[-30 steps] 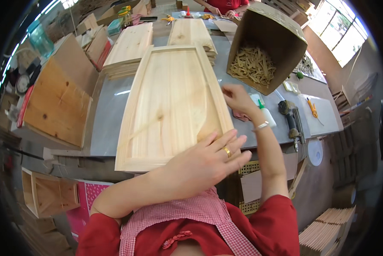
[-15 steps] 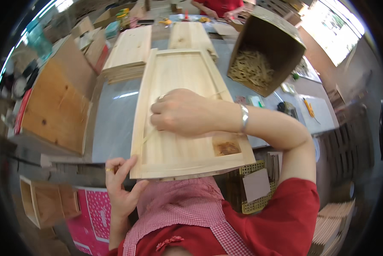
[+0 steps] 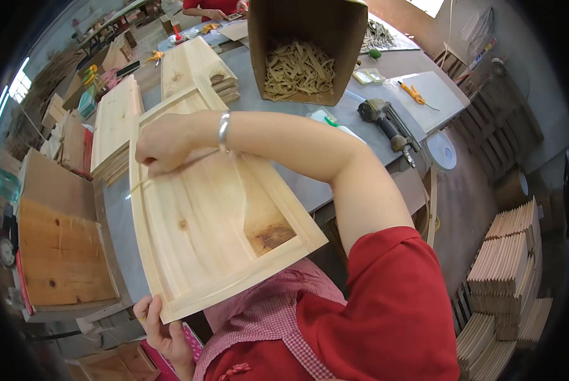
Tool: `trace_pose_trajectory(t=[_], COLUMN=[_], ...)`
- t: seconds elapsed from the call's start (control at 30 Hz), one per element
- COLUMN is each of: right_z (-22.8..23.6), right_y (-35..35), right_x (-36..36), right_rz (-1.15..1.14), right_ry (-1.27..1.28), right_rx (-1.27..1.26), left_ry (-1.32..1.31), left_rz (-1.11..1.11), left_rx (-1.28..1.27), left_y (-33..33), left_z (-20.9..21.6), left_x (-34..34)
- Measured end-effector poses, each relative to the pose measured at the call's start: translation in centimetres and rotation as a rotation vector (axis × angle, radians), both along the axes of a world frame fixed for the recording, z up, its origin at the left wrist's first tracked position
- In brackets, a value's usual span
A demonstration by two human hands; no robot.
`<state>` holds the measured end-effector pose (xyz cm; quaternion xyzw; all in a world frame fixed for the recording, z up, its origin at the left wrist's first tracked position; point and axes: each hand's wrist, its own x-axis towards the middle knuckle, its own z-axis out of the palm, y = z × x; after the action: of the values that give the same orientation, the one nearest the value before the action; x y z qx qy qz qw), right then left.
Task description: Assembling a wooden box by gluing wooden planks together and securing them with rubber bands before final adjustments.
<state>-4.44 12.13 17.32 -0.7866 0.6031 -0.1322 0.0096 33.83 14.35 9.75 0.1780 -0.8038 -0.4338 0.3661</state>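
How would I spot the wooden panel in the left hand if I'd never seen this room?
Find the grey worktable; at its near edge, a framed wooden panel juts toward the checked apron. The left hand holds its nearest corner. Unlike the flat stacked boards beyond, it has a raised rim and a dark knot at lower right.

We see a grey table [image 3: 310, 190] running across the middle of the frame. On it, left of centre, sits a stack of pine boards [image 3: 118, 124]; at upper centre-left, a second board stack [image 3: 186, 66]. An open cardboard box [image 3: 297, 19] stands at top centre. Right of centre we find a pneumatic nail gun [image 3: 389, 126] and, partly hidden, a green-capped white bottle [image 3: 346, 132]. A framed wooden panel [image 3: 195, 216] overhangs the near edge.
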Motion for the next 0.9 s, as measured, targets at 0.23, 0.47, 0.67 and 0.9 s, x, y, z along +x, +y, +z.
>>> trace_pose_trajectory(t=[0.23, 0.47, 0.67, 0.9], right_z=[-0.9, -13.1, -18.6, -23.2], right_y=[15.0, 25.6, 22.2, 13.7], right_x=[-10.8, -18.0, -18.6, -22.7], right_rz=[-0.364, -1.123, -1.046, -1.060], right_ry=[-0.270, -0.089, -0.191, -0.078], right_rx=[-0.406, -0.244, 0.088, -0.119], left_ry=[-0.045, -0.026, 0.011, -0.031], left_rz=[0.009, -0.054, -0.036, 0.043], left_rx=[0.130, 0.033, 0.134, 0.188], left_y=[-0.5, -1.2, -0.5, 0.2], left_z=[0.0, -0.4, -0.5, 0.0], left_x=[-0.2, 0.3, 0.3, 0.0])
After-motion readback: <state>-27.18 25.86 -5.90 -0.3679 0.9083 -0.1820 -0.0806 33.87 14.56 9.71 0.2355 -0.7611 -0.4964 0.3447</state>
